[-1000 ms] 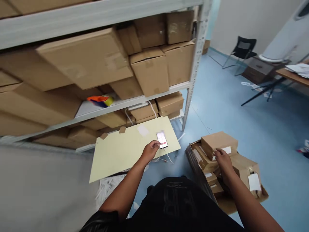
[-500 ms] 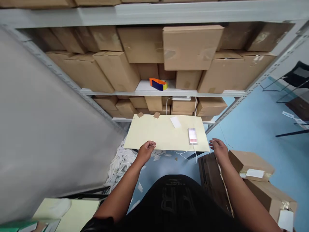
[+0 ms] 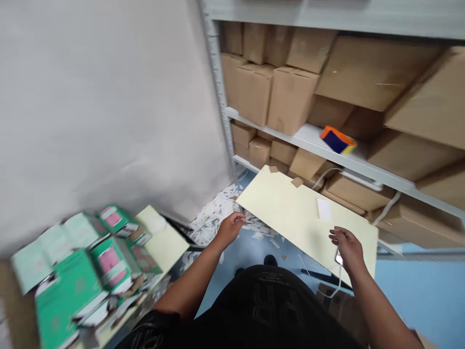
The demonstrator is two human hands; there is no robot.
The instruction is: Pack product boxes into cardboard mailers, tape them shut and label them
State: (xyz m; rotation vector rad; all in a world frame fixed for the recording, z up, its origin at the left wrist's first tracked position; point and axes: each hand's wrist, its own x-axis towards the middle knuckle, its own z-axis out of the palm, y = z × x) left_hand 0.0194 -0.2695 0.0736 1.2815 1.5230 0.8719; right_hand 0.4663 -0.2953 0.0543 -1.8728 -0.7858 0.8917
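My left hand (image 3: 229, 229) hangs in the air just off the left front edge of the pale yellow table (image 3: 271, 203). Its fingers are loosely bent, and I see nothing in them. My right hand (image 3: 348, 248) is over the table's right part, fingers a little apart and nothing held. Partly hidden behind it is a phone (image 3: 338, 257) with a white cable (image 3: 336, 290). A white card-like piece (image 3: 324, 209) lies on the table beyond that hand. Two small brown cardboard scraps (image 3: 297, 182) lie along the far edge.
Shelving (image 3: 261, 128) full of cardboard boxes (image 3: 292, 97) stands behind the table, with an orange, blue and yellow roll-like object (image 3: 337, 139) on it. White paper scraps (image 3: 214, 211) pile on the floor. Green cartons (image 3: 69, 295) cover a second table (image 3: 170, 245) at left.
My view has swung left, bringing the green cartons into sight, and the shelving has shifted right. My right hand now overlaps the table and hides part of the phone. Both hands remain without objects.
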